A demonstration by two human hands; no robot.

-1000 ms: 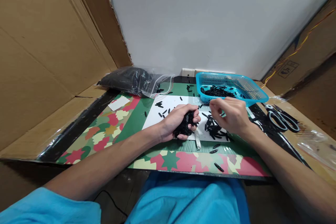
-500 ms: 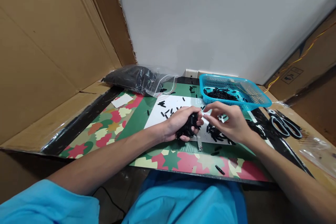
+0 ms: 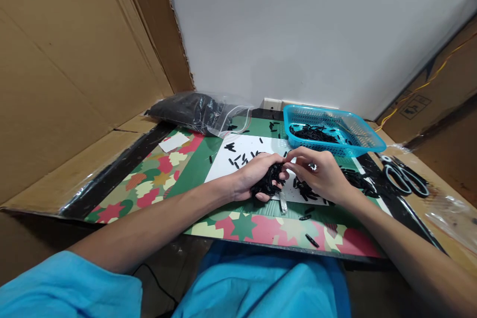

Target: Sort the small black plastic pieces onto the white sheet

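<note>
while the left hand (image 3: 257, 179) sits curled round a clump of small black pieces (image 3: 267, 184) near the front-middle of the desk, the right hand (image 3: 321, 175) comes in w/ thumb + forefinger pinched at the top of that clump — looks closed on one piece, though the tip contact is too small to be sure. the pieces look light, stiff, smooth plastic, prob. slippery, so a pinch at mid-length seems best — a loose fist spills them. more lie scattered on the white sheet (image 3: 227, 169), more in the blue basket (image 3: 335, 131) toward the back-right. a zip bag (image 3: 197, 112) lies at back-left, scissors (image 3: 404, 176) by the right edge.
</note>
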